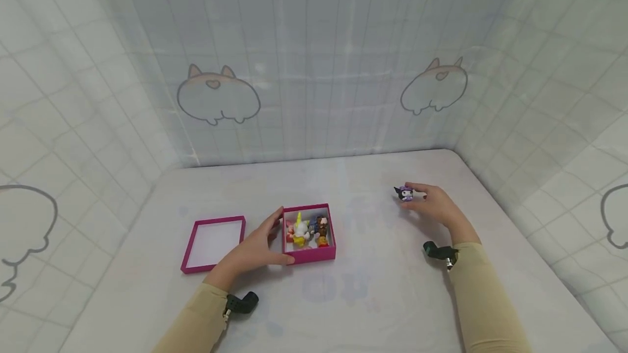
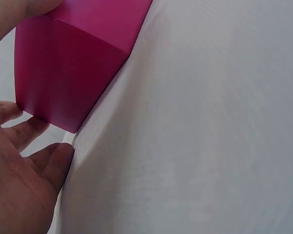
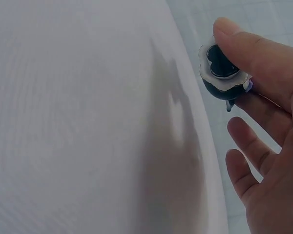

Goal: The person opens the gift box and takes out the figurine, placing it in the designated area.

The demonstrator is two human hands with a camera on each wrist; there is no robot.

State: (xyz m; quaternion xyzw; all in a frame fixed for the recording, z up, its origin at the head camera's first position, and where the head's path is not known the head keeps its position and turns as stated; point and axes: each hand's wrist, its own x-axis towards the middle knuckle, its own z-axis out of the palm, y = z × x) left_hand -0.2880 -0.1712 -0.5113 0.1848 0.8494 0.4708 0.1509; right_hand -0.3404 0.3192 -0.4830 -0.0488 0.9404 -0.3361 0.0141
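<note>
In the head view, my left hand (image 1: 252, 252) holds the left side of a magenta open-topped box (image 1: 311, 255), thumb at the front corner and fingers at the far edge. Inside lie several small toy figures, among them a white one with a yellow horn (image 1: 301, 229). Off to the right, my right hand (image 1: 438, 206) pinches a black, white and purple toy figurine (image 1: 405, 194) between thumb and fingers. The right wrist view shows the figurine's dark and white underside (image 3: 223, 66) above the table, with the other fingers spread away from it.
A magenta-rimmed box lid (image 1: 188, 249) lies inside-up on the white-covered table (image 1: 382, 298), left of the box and partly behind my left forearm. Pale grid-patterned curtains (image 1: 314, 70) with cartoon animal prints stand at the back and sides.
</note>
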